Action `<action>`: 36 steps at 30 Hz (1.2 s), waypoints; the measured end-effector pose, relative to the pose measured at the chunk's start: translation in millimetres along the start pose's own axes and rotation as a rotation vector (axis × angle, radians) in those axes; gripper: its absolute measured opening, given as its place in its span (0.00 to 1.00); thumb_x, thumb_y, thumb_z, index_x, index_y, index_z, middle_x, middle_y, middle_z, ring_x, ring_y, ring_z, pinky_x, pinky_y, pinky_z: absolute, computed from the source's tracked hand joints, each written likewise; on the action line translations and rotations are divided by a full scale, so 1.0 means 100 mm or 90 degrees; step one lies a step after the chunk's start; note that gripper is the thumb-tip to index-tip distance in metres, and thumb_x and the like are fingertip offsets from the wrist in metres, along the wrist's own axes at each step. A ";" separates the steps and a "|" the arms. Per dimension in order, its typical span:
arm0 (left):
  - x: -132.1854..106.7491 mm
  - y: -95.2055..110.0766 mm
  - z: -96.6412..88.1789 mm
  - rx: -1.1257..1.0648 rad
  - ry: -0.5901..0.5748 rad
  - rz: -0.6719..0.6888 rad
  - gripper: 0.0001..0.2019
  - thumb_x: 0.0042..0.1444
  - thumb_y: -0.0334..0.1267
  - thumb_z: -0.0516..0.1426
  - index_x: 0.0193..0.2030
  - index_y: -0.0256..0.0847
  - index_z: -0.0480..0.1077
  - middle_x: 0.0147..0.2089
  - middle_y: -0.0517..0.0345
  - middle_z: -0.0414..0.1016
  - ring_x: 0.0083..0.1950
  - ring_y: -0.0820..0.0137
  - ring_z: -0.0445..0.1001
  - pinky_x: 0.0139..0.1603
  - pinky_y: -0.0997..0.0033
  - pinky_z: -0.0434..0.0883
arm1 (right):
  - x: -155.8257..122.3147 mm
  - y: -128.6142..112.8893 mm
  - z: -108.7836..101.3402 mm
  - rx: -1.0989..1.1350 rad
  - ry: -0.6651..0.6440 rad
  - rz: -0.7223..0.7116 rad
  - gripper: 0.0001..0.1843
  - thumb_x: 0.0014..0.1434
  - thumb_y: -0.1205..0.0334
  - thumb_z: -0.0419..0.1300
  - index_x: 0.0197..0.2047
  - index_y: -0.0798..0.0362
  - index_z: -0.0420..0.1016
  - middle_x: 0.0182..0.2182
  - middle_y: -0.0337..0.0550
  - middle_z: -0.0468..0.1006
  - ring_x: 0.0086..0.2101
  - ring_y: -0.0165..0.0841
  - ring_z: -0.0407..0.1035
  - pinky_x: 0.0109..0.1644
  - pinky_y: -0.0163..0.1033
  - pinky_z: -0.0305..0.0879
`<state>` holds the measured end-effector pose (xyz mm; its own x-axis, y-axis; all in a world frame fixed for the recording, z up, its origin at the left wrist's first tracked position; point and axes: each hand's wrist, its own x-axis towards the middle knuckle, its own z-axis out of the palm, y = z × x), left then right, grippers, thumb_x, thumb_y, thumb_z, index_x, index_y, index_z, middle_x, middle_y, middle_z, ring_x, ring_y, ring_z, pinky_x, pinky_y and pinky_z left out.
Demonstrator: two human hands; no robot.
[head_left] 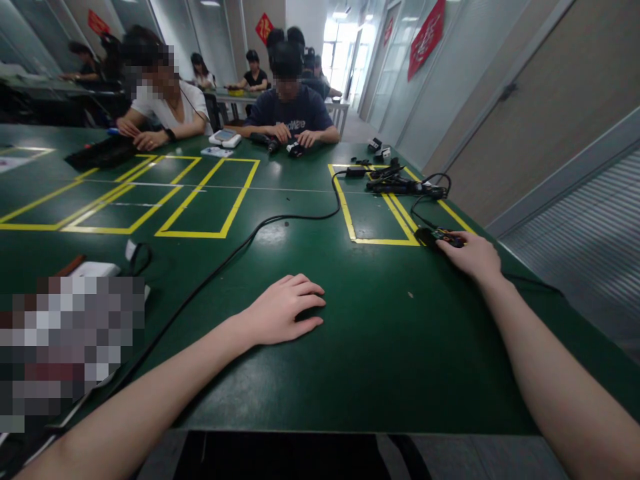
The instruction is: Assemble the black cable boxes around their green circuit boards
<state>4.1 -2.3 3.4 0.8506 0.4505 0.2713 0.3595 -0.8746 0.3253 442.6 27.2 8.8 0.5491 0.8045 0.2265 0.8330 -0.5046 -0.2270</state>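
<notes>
My left hand (285,308) rests palm down on the green table (380,347) near the middle, fingers loosely spread, holding nothing. My right hand (470,255) reaches out to the right and lies over a small dark device (440,236) with coloured markings at the corner of a yellow-taped box. The fingers curl onto the device's near end. A black cable (250,237) runs across the table from the left front toward the far right.
A pile of black cables and adapters (395,181) lies beyond my right hand. Two people sit across the table handling small black items (295,148). A white device (225,137) and black tray (103,153) lie far left. A wall runs along the right.
</notes>
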 end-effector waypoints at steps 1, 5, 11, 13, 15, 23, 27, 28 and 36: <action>0.00 0.00 0.00 0.000 0.000 0.001 0.12 0.69 0.43 0.59 0.53 0.42 0.79 0.58 0.49 0.80 0.57 0.59 0.76 0.58 0.55 0.74 | -0.02 -0.05 0.01 -0.002 -0.010 0.005 0.24 0.64 0.50 0.60 0.57 0.55 0.81 0.49 0.61 0.83 0.47 0.53 0.77 0.41 0.47 0.70; 0.00 0.00 0.00 0.000 0.003 0.004 0.12 0.69 0.43 0.59 0.53 0.41 0.79 0.58 0.48 0.80 0.57 0.58 0.76 0.58 0.55 0.74 | -0.15 -0.29 0.02 -0.004 -0.047 0.009 0.25 0.63 0.49 0.61 0.59 0.51 0.80 0.51 0.55 0.83 0.50 0.51 0.77 0.44 0.47 0.73; -0.01 0.00 0.00 0.000 0.005 0.003 0.11 0.69 0.43 0.59 0.52 0.41 0.79 0.58 0.49 0.81 0.57 0.59 0.76 0.58 0.56 0.74 | -0.51 -0.71 0.10 0.063 -0.088 -0.164 0.24 0.62 0.49 0.62 0.58 0.49 0.80 0.52 0.51 0.84 0.51 0.52 0.78 0.48 0.50 0.76; -0.01 0.00 0.00 -0.003 0.013 0.008 0.11 0.69 0.42 0.59 0.51 0.41 0.79 0.57 0.49 0.81 0.56 0.59 0.77 0.57 0.57 0.74 | -0.67 -0.82 0.16 0.117 -0.083 -0.243 0.22 0.61 0.50 0.63 0.56 0.46 0.81 0.52 0.47 0.84 0.49 0.51 0.79 0.48 0.50 0.77; 0.00 0.00 0.00 -0.007 0.031 0.011 0.10 0.70 0.42 0.59 0.50 0.41 0.79 0.56 0.50 0.82 0.55 0.60 0.78 0.56 0.58 0.74 | -0.84 -0.92 0.19 0.191 -0.091 -0.324 0.19 0.61 0.51 0.63 0.54 0.44 0.81 0.51 0.45 0.85 0.47 0.49 0.80 0.48 0.51 0.78; 0.00 0.06 -0.08 -0.045 0.199 0.024 0.11 0.67 0.46 0.61 0.44 0.40 0.76 0.47 0.49 0.82 0.47 0.62 0.79 0.49 0.60 0.74 | -1.59 -1.22 0.01 0.395 -0.284 -0.711 0.18 0.60 0.63 0.63 0.54 0.47 0.77 0.44 0.44 0.83 0.42 0.39 0.80 0.45 0.42 0.76; -0.02 0.06 -0.09 -0.101 0.122 0.075 0.16 0.62 0.52 0.64 0.40 0.39 0.74 0.37 0.53 0.79 0.39 0.65 0.76 0.40 0.65 0.73 | -1.72 -1.23 -0.04 0.394 -0.326 -0.815 0.20 0.57 0.65 0.65 0.54 0.51 0.77 0.44 0.45 0.83 0.38 0.35 0.79 0.38 0.36 0.74; -0.02 0.05 -0.09 -0.106 0.102 0.082 0.16 0.62 0.52 0.65 0.40 0.39 0.74 0.36 0.54 0.79 0.38 0.66 0.76 0.38 0.66 0.72 | -1.73 -1.22 -0.04 0.393 -0.315 -0.823 0.20 0.57 0.66 0.65 0.54 0.52 0.77 0.44 0.45 0.83 0.37 0.34 0.79 0.37 0.35 0.73; -0.06 0.03 -0.09 -0.010 0.045 0.016 0.19 0.60 0.52 0.66 0.48 0.38 0.78 0.50 0.48 0.82 0.51 0.57 0.76 0.50 0.58 0.78 | -1.72 -1.22 -0.03 0.455 -0.202 -0.824 0.21 0.63 0.65 0.61 0.59 0.53 0.73 0.47 0.47 0.85 0.43 0.35 0.82 0.44 0.36 0.77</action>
<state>-3.9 -5.6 11.1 0.8297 0.4400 0.3434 0.3315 -0.8835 0.3310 246.9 -50.7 -0.2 -0.6299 0.6408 0.4389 0.4572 0.7627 -0.4574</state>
